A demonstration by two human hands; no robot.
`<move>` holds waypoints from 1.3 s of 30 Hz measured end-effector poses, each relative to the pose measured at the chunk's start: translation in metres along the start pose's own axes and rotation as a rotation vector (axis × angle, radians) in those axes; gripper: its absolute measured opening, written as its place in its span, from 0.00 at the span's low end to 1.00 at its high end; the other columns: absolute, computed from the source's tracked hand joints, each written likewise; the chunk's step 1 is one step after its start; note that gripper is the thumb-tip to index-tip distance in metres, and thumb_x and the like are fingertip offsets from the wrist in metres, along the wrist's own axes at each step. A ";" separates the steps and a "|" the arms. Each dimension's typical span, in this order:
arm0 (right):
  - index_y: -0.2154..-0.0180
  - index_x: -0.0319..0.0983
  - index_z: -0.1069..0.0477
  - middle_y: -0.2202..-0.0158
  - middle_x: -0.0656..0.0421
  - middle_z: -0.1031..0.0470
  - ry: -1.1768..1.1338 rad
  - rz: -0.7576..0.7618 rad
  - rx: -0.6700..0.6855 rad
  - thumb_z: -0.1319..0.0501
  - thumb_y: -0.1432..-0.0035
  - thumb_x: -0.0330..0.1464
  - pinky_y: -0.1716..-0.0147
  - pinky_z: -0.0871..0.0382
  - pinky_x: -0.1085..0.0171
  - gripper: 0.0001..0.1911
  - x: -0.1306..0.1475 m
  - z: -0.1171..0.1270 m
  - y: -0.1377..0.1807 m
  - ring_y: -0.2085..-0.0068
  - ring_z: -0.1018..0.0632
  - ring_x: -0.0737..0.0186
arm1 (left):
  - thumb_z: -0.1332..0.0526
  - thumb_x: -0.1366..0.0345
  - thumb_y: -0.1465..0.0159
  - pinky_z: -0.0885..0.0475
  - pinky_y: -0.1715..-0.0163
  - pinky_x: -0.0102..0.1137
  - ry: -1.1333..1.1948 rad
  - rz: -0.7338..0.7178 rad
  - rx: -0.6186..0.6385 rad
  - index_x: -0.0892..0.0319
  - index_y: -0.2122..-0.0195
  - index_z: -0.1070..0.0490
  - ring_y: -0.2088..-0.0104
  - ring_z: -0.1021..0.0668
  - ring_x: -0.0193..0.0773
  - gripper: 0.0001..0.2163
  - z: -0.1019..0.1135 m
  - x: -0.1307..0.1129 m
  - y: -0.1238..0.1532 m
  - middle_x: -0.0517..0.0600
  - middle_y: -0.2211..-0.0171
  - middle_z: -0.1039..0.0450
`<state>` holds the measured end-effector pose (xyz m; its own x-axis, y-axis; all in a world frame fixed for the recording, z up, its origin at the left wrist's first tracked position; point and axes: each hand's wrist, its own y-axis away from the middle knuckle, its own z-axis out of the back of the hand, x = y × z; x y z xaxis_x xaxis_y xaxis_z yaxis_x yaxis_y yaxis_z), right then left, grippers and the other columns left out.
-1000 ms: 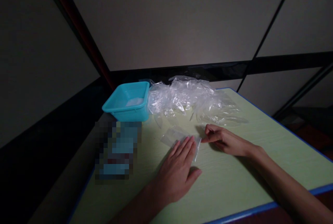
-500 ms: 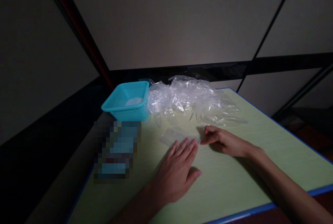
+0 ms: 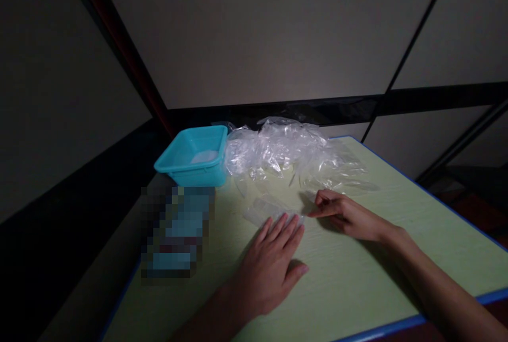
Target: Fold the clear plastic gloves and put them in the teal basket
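A small clear plastic sheet (image 3: 265, 208) lies flat on the pale green table (image 3: 357, 278). My left hand (image 3: 273, 262) rests flat on the table with fingers stretched out, its fingertips on the sheet's near edge. My right hand (image 3: 343, 215) is just right of the sheet, fingers curled in a pinch at the sheet's right corner. Whether it grips the plastic is hard to make out in the dim light.
A heap of crumpled clear plastic (image 3: 286, 151) lies at the table's far side. A turquoise plastic tub (image 3: 194, 159) with something white inside stands at the far left. A blurred-out object (image 3: 177, 231) lies left of my hands. The table's blue edge (image 3: 397, 323) runs along the front.
My left hand has slid slightly back toward me. The flap of plastic at the right corner has come down flat. My right hand has barely moved.
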<state>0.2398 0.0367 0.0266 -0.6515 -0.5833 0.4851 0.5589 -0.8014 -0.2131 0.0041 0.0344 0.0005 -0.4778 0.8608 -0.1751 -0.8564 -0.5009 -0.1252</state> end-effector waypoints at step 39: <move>0.59 0.36 0.29 0.62 0.52 0.33 0.194 0.045 -0.069 0.51 0.48 0.18 0.62 0.34 0.60 0.19 0.000 -0.006 -0.001 0.60 0.32 0.59 | 0.46 0.64 0.40 0.48 0.43 0.49 -0.063 0.419 -0.294 0.67 0.41 0.51 0.39 0.47 0.50 0.27 -0.002 0.021 0.000 0.62 0.39 0.50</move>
<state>0.2361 0.0369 0.0213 -0.7170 -0.6276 0.3032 0.5571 -0.7775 -0.2919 -0.0057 0.0522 -0.0054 -0.7869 0.5800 -0.2107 -0.5019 -0.8002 -0.3282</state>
